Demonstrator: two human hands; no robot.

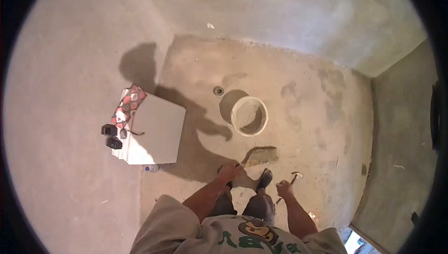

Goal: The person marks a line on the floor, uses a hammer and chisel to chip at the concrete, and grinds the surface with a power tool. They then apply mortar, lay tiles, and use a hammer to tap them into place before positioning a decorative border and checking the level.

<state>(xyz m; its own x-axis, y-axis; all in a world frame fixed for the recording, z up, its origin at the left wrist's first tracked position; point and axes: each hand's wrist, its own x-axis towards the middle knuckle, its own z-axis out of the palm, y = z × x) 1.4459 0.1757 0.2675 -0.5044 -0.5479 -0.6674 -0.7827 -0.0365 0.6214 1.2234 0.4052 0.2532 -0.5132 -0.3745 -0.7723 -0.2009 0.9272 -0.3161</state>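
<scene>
My left hand (228, 173) is closed around the handle end of a trowel (263, 156), whose flat rectangular blade is smeared the same tan as the floor. In my right hand (283, 188) is a hammer (296, 175), gripped by its thin handle with the head pointing away from me. Both hands are low in front of my body, above my feet. Beyond the trowel stands a white bucket (266, 118) with a pale grey mix (246, 114) inside.
A stack of white tiles (158, 128) stands by the left wall. On it lie a red patterned cloth item (128, 107) and black objects (112, 137). A plastic bottle (151, 167) is beside the stack. A round drain (218, 90) sits in the floor left of the bucket.
</scene>
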